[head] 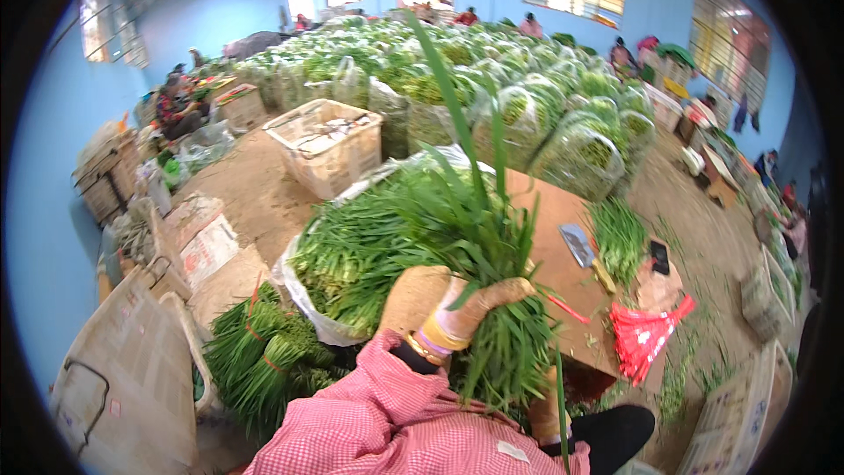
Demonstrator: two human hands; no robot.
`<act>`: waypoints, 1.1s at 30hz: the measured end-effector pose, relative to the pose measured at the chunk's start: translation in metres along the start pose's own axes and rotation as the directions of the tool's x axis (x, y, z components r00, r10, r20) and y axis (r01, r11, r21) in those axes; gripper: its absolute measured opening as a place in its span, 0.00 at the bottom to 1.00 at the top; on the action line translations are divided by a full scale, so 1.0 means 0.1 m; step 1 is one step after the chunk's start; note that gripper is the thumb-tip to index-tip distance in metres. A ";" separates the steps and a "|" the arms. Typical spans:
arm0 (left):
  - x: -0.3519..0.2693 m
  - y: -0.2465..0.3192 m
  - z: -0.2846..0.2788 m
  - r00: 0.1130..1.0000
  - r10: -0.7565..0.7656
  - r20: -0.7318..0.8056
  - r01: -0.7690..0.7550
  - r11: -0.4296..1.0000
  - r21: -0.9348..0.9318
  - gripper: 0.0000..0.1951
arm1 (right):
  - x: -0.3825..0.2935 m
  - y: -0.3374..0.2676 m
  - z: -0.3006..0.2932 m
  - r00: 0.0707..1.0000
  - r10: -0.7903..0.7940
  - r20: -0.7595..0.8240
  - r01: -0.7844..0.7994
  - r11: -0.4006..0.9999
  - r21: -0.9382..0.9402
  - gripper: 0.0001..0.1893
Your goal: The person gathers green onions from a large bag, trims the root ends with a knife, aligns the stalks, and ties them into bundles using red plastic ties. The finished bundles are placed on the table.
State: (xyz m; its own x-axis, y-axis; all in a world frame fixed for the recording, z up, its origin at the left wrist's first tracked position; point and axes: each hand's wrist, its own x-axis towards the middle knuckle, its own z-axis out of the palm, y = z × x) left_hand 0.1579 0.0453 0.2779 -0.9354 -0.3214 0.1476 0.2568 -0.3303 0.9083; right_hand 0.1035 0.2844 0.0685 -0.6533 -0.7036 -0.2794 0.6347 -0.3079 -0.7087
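Observation:
My left hand, taped at the fingers and wearing bracelets at the wrist, grips a loose bunch of long green leaves by its middle. Two long blades stick up from the bunch. Below it is my right hand, largely hidden by the hanging leaves, with one long leaf beside it; its fingers do not show. Just beyond my left hand, a plastic-lined container full of cut green stalks stands against a wooden board. A cleaver and a pile of green stalks lie on the board.
Red plastic ties and a phone lie at the board's right. Tied green bundles sit at my left, beside a large plastic crate. Another crate stands ahead, before many bagged greens. People sit along the walls.

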 end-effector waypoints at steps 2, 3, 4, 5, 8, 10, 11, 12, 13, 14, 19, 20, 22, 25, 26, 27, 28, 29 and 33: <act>-0.02 -0.03 -0.01 0.993 0.093 -0.077 -0.072 0.967 0.245 0.09 | 0.07 -0.04 0.06 0.999 0.031 -0.022 -0.036 0.951 -0.307 0.20; 0.02 -0.06 -0.03 0.989 0.135 -0.063 -0.116 0.962 0.247 0.07 | 0.11 -0.02 0.06 0.997 0.046 0.064 -0.011 0.890 -0.457 0.17; 0.06 -0.11 -0.04 0.985 0.145 -0.090 -0.125 0.971 0.203 0.06 | 0.19 0.02 0.05 0.996 -0.065 0.063 0.089 0.792 -0.604 0.14; 0.11 -0.16 -0.06 0.982 0.133 -0.131 -0.115 0.984 0.138 0.06 | 0.20 0.06 0.00 0.981 -0.128 0.147 0.193 0.755 -0.626 0.11; 0.37 -0.23 -0.20 0.918 0.362 -0.162 -0.338 0.928 0.157 0.06 | 0.20 0.27 -0.14 0.994 -0.112 0.020 0.110 0.909 -0.403 0.09; 0.51 -0.17 -0.39 0.895 0.388 -0.220 -0.407 0.912 -0.046 0.08 | 0.05 0.29 -0.26 0.963 0.093 -0.253 -0.194 0.891 -0.411 0.08; 0.57 -0.14 -0.48 0.899 0.342 -0.273 -0.394 0.905 -0.161 0.11 | 0.00 0.27 -0.30 0.930 0.195 -0.313 -0.298 0.898 -0.325 0.08; 0.63 -0.11 -0.56 0.898 0.313 -0.309 -0.393 0.886 -0.247 0.09 | -0.05 0.23 -0.31 0.943 0.225 -0.245 -0.300 0.895 -0.331 0.11; 0.67 -0.09 -0.62 0.898 0.288 -0.333 -0.395 0.861 -0.319 0.08 | -0.07 0.19 -0.28 0.978 0.167 -0.123 -0.198 0.932 -0.303 0.13; 0.70 -0.08 -0.65 0.916 0.244 -0.319 -0.350 0.874 -0.336 0.08 | -0.06 0.12 -0.24 0.992 0.120 -0.047 -0.128 0.951 -0.280 0.15; 0.73 -0.36 -0.45 0.894 0.185 -0.407 -0.342 0.871 -0.354 0.08 | 0.26 -0.02 0.24 0.959 -0.145 0.243 0.228 0.906 -0.357 0.32; 0.73 -0.42 -0.39 0.886 0.125 -0.447 -0.317 0.867 -0.386 0.07 | 0.34 0.00 0.32 0.934 -0.243 0.261 0.330 0.867 -0.373 0.32; 0.70 -0.51 -0.33 0.896 0.090 -0.435 -0.298 0.848 -0.439 0.07 | 0.48 0.08 0.39 0.989 -0.144 0.028 0.143 0.989 0.037 0.26; 0.69 -0.53 -0.37 0.890 0.122 -0.439 -0.289 0.896 -0.337 0.08 | 0.62 0.13 0.25 0.945 -0.319 0.073 0.325 0.889 -0.322 0.19; 0.70 -0.52 -0.42 0.885 0.108 -0.452 -0.293 0.885 -0.362 0.08 | 0.62 0.16 0.17 0.953 -0.296 -0.058 0.270 0.923 -0.273 0.18; 0.71 -0.51 -0.47 0.882 0.088 -0.463 -0.291 0.874 -0.389 0.08 | 0.54 0.14 0.05 0.983 -0.156 -0.099 0.156 0.988 -0.004 0.16; 0.74 -0.50 -0.53 0.880 0.068 -0.469 -0.290 0.861 -0.418 0.09 | 0.48 0.12 -0.08 0.965 -0.246 -0.095 0.246 0.969 -0.016 0.14; 0.76 -0.50 -0.58 0.866 0.058 -0.496 -0.301 0.854 -0.425 0.09 | 0.40 0.08 -0.19 0.958 -0.181 -0.224 0.186 0.983 0.001 0.13; 0.78 -0.56 -0.72 0.857 0.066 -0.511 -0.326 0.838 -0.438 0.10 | 0.24 0.04 -0.24 0.921 -0.053 -0.387 0.017 0.995 -0.096 0.17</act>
State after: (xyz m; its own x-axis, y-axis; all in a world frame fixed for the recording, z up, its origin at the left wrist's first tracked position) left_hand 0.0877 -0.0249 0.2103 -0.6601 -0.7510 -0.0132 0.6269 -0.5606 0.5411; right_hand 0.0805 0.2816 0.0436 -0.7945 -0.3839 -0.4705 0.5812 -0.2567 -0.7722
